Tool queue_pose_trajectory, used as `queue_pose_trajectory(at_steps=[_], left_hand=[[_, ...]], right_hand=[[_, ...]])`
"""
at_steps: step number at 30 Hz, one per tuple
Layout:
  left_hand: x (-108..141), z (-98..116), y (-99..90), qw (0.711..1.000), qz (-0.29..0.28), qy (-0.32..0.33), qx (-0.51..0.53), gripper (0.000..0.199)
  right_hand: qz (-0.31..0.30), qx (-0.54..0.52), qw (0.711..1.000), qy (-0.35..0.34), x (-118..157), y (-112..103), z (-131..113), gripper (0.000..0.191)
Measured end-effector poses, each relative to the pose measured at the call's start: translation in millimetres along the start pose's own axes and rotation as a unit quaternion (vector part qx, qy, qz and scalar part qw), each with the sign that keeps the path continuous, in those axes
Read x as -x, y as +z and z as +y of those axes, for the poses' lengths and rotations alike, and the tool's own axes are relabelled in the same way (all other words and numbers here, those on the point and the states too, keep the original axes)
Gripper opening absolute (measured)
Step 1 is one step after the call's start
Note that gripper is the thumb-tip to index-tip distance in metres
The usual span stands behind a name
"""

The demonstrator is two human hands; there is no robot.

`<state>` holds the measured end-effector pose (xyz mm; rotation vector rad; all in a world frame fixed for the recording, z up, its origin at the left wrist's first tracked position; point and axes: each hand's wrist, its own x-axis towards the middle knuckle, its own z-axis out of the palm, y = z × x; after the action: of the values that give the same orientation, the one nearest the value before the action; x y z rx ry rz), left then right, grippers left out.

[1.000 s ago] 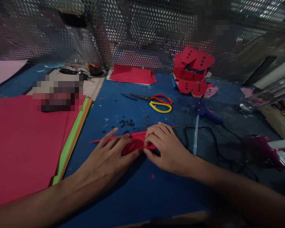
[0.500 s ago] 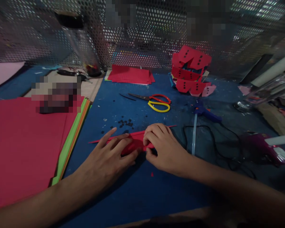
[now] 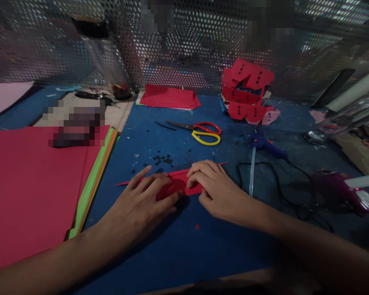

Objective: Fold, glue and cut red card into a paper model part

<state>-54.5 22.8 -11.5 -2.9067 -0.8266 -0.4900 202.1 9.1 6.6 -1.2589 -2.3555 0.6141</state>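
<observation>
— Two risks?
— With left hand [image 3: 141, 200] spread and right hand [image 3: 217, 191] curled, its grip unclear, red paper [image 3: 177, 184] is pressed to the table [image 3: 233, 254]; creasing could be skewed by uneven pressure. Beyond, black squares [image 3: 167, 161] could be scattered by a nudge.

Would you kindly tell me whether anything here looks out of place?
Small black squares lie scattered, not stacked, beyond the red paper under the left hand; nearer the camera, a tiny red scrap sits alone, like a stray offcut.

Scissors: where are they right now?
In the head view, the scissors lie just above centre, beyond the black bits and left of the blue glue gun.
</observation>
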Motion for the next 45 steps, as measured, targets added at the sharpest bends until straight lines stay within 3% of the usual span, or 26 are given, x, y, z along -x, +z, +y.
queue_pose_trajectory(at_steps=[6,14,22,34,45], left_hand=[[-3,2,-2.4,0.999,-0.004,-0.022,0.032,0.023],[-14,5,-4.2,0.981,-0.010,-0.102,0.162,0.020],[-30,18,3.6,0.969,0.004,-0.185,0.165,0.007],[-32,20,5.5,0.961,-0.008,-0.215,0.175,0.010],[-26,17,5.6,0.949,-0.009,-0.225,0.221,0.034]], right_hand=[[0.017,0.015,1.000,-0.014,1,2,3,0.041],[0.052,0.043,0.997,-0.024,-2,8,0,0.010],[0.051,0.055,0.997,-0.028,0,10,2,0.015],[0.046,0.063,0.997,-0.019,-1,10,0,0.008],[0.043,0.058,0.997,-0.011,0,10,-1,0.009]])
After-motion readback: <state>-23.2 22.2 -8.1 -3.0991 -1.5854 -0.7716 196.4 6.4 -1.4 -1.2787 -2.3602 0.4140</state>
